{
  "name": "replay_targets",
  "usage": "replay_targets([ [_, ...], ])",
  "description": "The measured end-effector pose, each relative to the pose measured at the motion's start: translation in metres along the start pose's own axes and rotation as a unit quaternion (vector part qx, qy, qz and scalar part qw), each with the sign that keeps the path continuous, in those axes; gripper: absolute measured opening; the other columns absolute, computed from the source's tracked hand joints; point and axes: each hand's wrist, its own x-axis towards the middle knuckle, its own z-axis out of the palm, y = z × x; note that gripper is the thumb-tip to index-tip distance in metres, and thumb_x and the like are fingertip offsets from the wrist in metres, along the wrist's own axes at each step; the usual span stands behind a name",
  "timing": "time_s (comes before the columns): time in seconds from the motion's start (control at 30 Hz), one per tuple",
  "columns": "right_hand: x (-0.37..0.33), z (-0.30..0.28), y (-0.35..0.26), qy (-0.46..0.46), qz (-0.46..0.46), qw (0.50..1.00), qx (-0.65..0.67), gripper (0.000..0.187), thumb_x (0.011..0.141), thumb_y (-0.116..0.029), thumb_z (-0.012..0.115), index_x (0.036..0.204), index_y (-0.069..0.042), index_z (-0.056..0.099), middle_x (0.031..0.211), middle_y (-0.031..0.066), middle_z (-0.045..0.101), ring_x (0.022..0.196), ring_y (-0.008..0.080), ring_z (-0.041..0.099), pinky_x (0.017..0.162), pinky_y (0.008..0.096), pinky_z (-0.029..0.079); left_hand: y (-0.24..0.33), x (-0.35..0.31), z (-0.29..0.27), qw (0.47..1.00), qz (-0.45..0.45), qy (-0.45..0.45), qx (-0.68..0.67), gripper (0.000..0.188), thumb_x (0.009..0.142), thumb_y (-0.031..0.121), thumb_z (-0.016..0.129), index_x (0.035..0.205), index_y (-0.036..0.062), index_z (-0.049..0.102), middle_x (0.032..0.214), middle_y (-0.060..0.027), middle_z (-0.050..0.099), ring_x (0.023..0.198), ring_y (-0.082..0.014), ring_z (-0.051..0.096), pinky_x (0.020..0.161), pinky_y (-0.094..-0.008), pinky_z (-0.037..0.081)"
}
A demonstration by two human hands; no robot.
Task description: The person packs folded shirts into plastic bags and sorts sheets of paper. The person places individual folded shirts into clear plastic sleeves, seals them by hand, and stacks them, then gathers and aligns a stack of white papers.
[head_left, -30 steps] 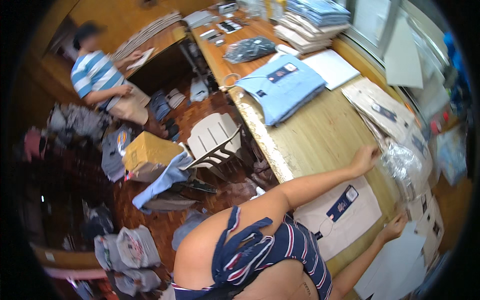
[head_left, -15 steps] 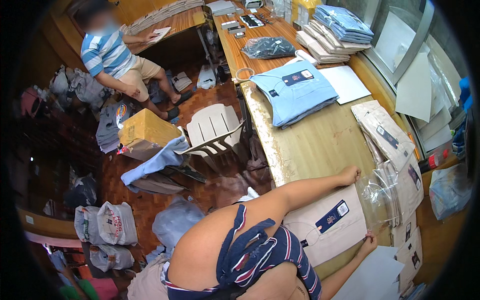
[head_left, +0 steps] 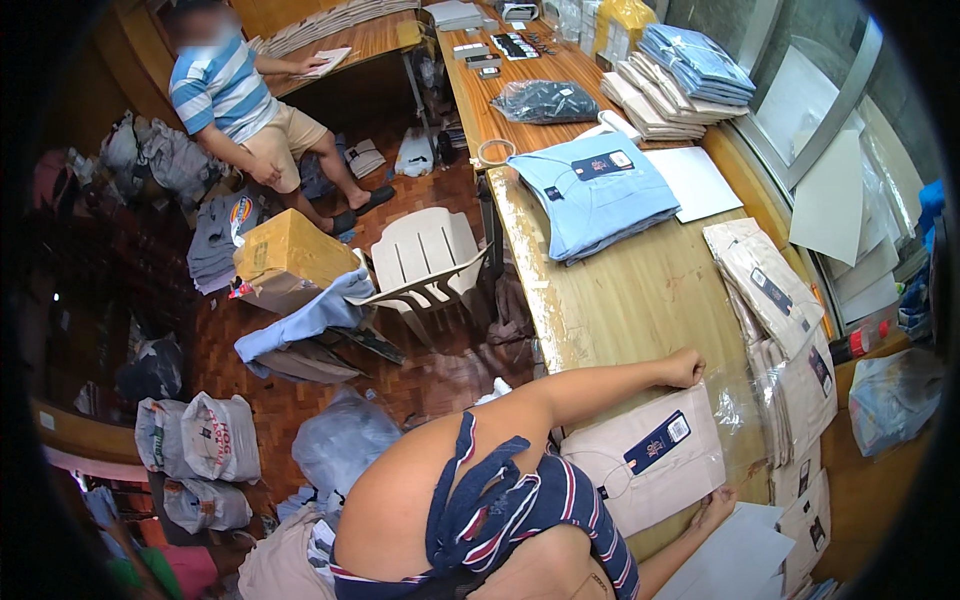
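In the head view, the folded beige shirt with a dark blue hang tag [head_left: 650, 462] lies flat on the long wooden worktable [head_left: 640, 300], close to its near edge and right in front of the person, and it sits between the two hands. The left hand [head_left: 686, 367] is curled into a loose fist at the shirt's far corner, knuckles resting on or just at the fabric edge; whether the fingers pinch cloth or a clear bag cannot be told. The right hand [head_left: 716, 504] lies at the shirt's near right corner, fingers fairly flat and spread narrowly, touching its edge where it meets a white sheet of paper [head_left: 745, 555]. So the shirt lies inward of both hands, with neither clearly nearer. Its long axis runs roughly across the table, from the near table edge toward the window side, slightly tilted; the tagged end points to the window side. Just beside it on that side a crinkled clear plastic bag [head_left: 745, 420] overlaps the stack of bagged beige shirts [head_left: 775, 320]. Well apart, farther along the table, lies a folded light blue shirt [head_left: 595, 195]. Off the table, a white plastic chair [head_left: 425, 260] stands on the floor, and another person in a striped shirt [head_left: 225, 95] sits beyond it.
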Motion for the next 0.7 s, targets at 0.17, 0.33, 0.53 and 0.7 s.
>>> replay_targets([
  [0.17,-0.041,0.016,-0.011,-0.038,0.031,0.998,0.048,0.021,0.065,0.006,0.050,0.074,-0.010,0.040,0.072,0.0021,0.050,0.061,0.0122,0.051,0.052,0.0211,0.044,0.005,-0.028,-0.008,0.999,-0.014,-0.014,0.040,0.006,0.057,-0.001,0.047,0.055,0.0040,0.049,0.050,-0.0084,0.049,0.048,-0.0182,0.046,0.045,-0.0314,0.036],
  [0.33,-0.090,0.009,0.005,-0.107,0.027,0.994,-0.012,0.019,0.065,0.006,0.053,0.070,-0.009,0.040,0.066,0.0015,0.049,0.059,0.0123,0.052,0.047,0.0230,0.044,0.011,-0.088,-0.027,0.997,-0.031,-0.076,0.014,0.004,0.060,0.001,0.048,0.057,0.0039,0.047,0.052,-0.0087,0.047,0.049,-0.0184,0.044,0.046,-0.0316,0.035],
  [0.53,-0.153,0.017,-0.012,-0.323,0.012,0.936,-0.139,0.018,0.064,0.007,0.051,0.064,-0.006,0.041,0.051,0.0025,0.045,0.040,0.0101,0.045,0.036,0.0225,0.037,0.021,-0.186,-0.057,0.988,-0.089,-0.125,0.024,0.006,0.069,0.004,0.046,0.063,0.0042,0.044,0.053,-0.0067,0.044,0.051,-0.0163,0.041,0.049,-0.0309,0.035],
  [0.7,-0.140,0.015,0.012,-0.279,0.042,0.953,-0.107,0.015,0.066,0.006,0.049,0.067,-0.007,0.041,0.048,0.0027,0.044,0.035,0.0113,0.044,0.032,0.0212,0.034,0.035,-0.219,-0.057,0.989,-0.137,-0.060,-0.004,0.004,0.069,0.004,0.044,0.065,0.0045,0.044,0.053,-0.0066,0.044,0.050,-0.0149,0.043,0.047,-0.0310,0.035],
])
